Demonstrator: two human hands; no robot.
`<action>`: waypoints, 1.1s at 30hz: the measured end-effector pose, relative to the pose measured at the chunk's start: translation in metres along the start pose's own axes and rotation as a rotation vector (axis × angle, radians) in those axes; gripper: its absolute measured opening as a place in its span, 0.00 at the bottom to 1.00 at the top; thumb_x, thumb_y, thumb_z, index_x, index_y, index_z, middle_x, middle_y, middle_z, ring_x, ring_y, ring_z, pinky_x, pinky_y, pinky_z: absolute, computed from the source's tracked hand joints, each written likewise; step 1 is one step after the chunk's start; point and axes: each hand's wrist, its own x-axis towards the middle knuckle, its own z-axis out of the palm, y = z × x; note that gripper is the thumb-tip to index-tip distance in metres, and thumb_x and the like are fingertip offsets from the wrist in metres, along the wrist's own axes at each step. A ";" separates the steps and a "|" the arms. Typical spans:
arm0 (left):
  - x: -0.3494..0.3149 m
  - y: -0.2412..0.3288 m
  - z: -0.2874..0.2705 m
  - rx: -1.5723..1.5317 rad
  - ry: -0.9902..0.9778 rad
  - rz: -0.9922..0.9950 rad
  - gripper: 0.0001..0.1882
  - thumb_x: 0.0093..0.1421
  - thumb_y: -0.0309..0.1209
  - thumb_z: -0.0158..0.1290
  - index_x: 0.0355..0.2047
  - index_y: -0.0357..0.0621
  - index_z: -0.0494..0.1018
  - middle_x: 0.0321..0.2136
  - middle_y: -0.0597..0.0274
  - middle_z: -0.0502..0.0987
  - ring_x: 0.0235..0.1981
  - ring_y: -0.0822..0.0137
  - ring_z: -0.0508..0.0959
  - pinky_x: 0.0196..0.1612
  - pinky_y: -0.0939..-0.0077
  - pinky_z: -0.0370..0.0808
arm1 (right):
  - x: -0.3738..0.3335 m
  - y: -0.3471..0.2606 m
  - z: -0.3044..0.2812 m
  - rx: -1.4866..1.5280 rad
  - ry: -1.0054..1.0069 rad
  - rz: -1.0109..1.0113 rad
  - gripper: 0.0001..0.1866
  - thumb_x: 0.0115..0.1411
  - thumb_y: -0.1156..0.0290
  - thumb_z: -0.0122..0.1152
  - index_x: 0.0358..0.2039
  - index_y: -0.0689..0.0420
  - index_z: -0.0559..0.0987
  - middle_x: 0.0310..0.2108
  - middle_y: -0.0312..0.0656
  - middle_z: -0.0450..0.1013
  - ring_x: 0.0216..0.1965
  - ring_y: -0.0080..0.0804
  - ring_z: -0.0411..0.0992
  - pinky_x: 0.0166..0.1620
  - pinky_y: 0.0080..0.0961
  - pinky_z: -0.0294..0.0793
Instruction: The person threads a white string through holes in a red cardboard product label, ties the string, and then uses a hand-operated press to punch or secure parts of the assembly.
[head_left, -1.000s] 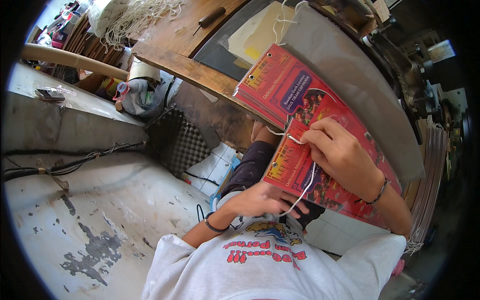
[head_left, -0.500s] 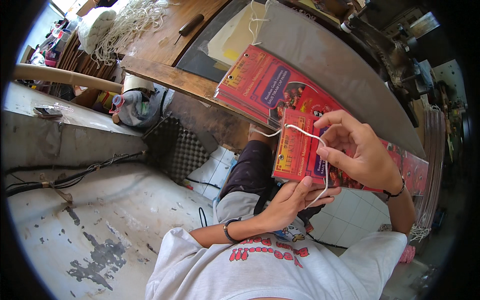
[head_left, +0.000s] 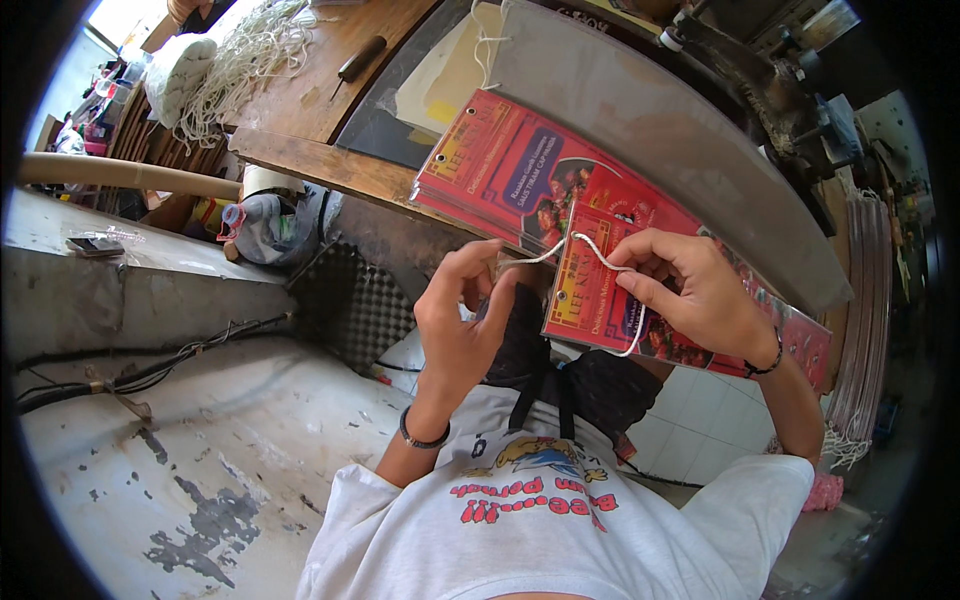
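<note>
A white cord runs through a metal-ringed hole in the corner of a red and yellow printed hanging card. My right hand pinches the cord between thumb and forefinger above the card's face, and a loose length hangs below the fingers. On the other side, my left hand has its thumb and forefinger around the cord's short end, beyond the card's edge. Directly behind lies a stack of matching red cards with ringed corner holes. The lower end of the held card reaches right, past my right wrist.
A wooden table holds a screwdriver-like tool, a heap of white cords and a large grey sheet. Corded strips hang at the right. Dark machinery stands behind; a cardboard tube sticks out at left.
My left hand has left the card's lower edge and moved up and left to the cord's short end. My right hand still pinches the cord, slightly lower.
</note>
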 end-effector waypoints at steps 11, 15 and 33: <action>0.011 -0.006 0.001 0.211 0.008 0.294 0.09 0.52 0.17 0.60 0.34 0.40 0.76 0.23 0.63 0.72 0.18 0.74 0.69 0.20 0.80 0.65 | -0.001 0.005 0.002 0.021 0.036 -0.045 0.10 0.60 0.75 0.58 0.42 0.65 0.76 0.30 0.40 0.76 0.30 0.20 0.73 0.35 0.20 0.74; -0.003 -0.018 -0.010 0.215 0.038 0.179 0.06 0.56 0.16 0.54 0.33 0.37 0.70 0.30 0.60 0.69 0.25 0.71 0.68 0.26 0.79 0.65 | 0.000 0.008 0.004 0.053 0.000 -0.081 0.10 0.60 0.74 0.58 0.42 0.64 0.76 0.28 0.40 0.76 0.28 0.21 0.73 0.34 0.20 0.73; 0.019 -0.087 -0.102 -0.247 0.680 -0.177 0.05 0.70 0.30 0.41 0.37 0.42 0.61 0.20 0.69 0.62 0.22 0.75 0.64 0.29 0.83 0.66 | 0.006 0.016 0.000 0.046 -0.035 -0.216 0.11 0.58 0.80 0.57 0.42 0.64 0.78 0.30 0.42 0.76 0.28 0.23 0.72 0.34 0.21 0.73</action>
